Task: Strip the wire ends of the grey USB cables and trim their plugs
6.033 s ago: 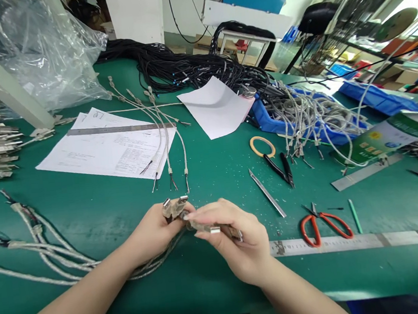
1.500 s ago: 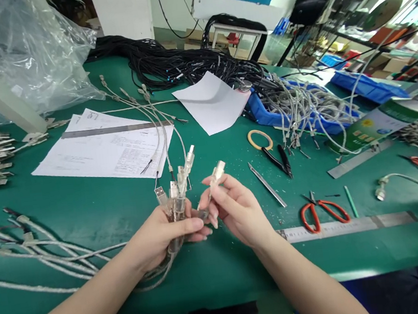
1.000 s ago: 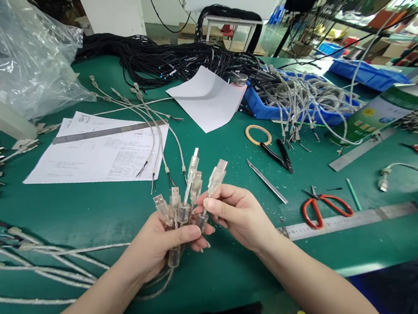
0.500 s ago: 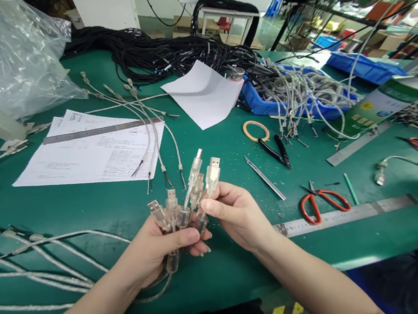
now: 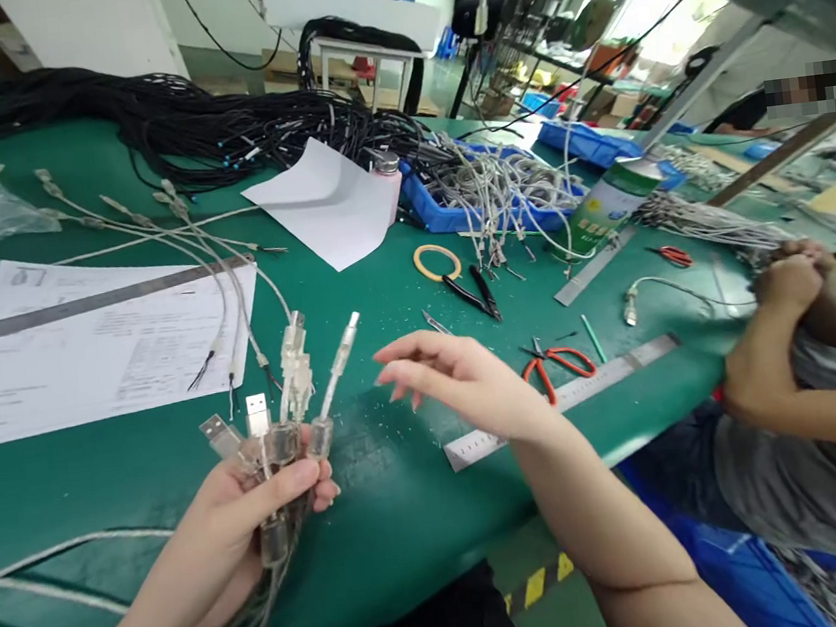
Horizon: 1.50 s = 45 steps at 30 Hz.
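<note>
My left hand [image 5: 241, 515] is closed around a bunch of clear-shelled USB cable plugs [image 5: 278, 410], which point up and away from me. Their silver braided cables [image 5: 58, 596] trail off to the left over the green table [image 5: 381, 519]. My right hand [image 5: 456, 380] hovers above the table to the right of the plugs, fingers loosely spread, holding nothing.
Red scissors [image 5: 556, 363], a steel ruler [image 5: 564, 402], black pliers [image 5: 472, 295] and a tape ring [image 5: 436, 262] lie right of my hands. Printed sheets [image 5: 90, 351] sit at left, black cables [image 5: 201, 127] and a blue bin [image 5: 444, 212] behind. A co-worker's arms [image 5: 784, 342] are at right.
My right hand has let go of the plug it was adding to the bunch and drawn away to the right. The view has swung right, bringing a co-worker into sight.
</note>
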Tool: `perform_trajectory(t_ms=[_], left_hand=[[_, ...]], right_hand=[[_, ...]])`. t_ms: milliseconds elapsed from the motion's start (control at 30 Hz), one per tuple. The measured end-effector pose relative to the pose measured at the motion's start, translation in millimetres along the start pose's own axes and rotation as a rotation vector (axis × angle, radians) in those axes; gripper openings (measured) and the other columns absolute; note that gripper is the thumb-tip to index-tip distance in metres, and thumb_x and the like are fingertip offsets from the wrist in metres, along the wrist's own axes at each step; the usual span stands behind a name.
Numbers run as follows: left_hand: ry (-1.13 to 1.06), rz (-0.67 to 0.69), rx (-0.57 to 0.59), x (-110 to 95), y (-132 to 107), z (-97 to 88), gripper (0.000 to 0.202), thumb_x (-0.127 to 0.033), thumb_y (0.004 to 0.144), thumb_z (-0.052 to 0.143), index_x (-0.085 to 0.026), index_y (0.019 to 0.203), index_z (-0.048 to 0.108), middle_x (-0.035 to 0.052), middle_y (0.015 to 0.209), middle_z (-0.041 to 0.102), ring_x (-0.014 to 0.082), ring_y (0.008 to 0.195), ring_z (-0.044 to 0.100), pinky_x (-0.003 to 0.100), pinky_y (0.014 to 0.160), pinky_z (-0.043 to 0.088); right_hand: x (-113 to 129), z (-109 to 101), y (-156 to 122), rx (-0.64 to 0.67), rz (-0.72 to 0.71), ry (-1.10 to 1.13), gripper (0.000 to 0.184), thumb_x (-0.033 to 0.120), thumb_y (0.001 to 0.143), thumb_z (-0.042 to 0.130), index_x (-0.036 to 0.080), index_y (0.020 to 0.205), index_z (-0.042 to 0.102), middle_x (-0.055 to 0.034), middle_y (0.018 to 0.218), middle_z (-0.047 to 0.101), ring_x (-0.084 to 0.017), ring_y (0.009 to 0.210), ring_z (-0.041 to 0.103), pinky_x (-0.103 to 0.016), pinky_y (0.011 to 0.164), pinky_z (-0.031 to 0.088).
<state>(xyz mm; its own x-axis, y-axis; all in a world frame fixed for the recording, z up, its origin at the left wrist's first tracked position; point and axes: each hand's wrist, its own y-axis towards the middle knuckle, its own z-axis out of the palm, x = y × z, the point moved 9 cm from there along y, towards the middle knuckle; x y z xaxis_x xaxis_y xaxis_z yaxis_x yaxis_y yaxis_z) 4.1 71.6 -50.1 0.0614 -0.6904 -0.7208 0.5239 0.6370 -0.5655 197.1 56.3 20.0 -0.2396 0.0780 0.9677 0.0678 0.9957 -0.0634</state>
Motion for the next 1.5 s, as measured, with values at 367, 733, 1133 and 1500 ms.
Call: perform_trajectory(t_ms=[367,733,1133,1500], left_hand=[[-0.152,0.022,-0.031,-11,1,7.5,0.034,-0.018,0.051,0.094,-0.011,0.076,0.072,0.0054,0.065,0.074,0.0156,0.059,0.070,0.021,0.058,0.060],[-0.233,0.058,0.058,-13,2,7.0,0.026,-0.017,0.062,0.088,-0.013,0.081,0.072,0.0015,0.065,0.073,0.0105,0.054,0.066,0.016,0.052,0.055],[-0.132,0.225,0.091,-17,3,6.6,0.015,-0.018,0.066,0.085,-0.013,0.073,0.072,-0.0008,0.055,0.068,0.0081,0.052,0.061,0.014,0.052,0.050],[-0.033,0.210,0.038,-12,10,6.1,0.014,-0.022,0.069,0.084,-0.014,0.073,0.073,-0.0012,0.056,0.068,0.0083,0.054,0.060,0.016,0.054,0.049]], right_hand=[[-82,-184,63,-0.591,0.153,-0.450,0.028,0.022,0.059,0.082,0.016,0.073,0.059,-0.0072,0.079,0.064,-0.024,0.084,0.060,-0.039,0.082,0.047],[-17,-95,37,-0.323,0.000,-0.194,0.029,0.050,0.090,0.049,0.023,0.099,0.048,0.0027,0.069,0.053,-0.008,0.043,0.034,-0.023,0.041,0.026],[10,91,-9,0.295,-0.143,-0.093,0.030,0.042,0.103,0.037,0.020,0.119,0.047,0.0058,0.065,0.036,-0.008,0.055,0.035,-0.021,0.053,0.033],[4,85,-1,0.326,-0.162,-0.084,0.024,0.037,0.102,0.039,0.018,0.116,0.045,0.0080,0.061,0.036,-0.008,0.052,0.034,-0.022,0.054,0.034]])
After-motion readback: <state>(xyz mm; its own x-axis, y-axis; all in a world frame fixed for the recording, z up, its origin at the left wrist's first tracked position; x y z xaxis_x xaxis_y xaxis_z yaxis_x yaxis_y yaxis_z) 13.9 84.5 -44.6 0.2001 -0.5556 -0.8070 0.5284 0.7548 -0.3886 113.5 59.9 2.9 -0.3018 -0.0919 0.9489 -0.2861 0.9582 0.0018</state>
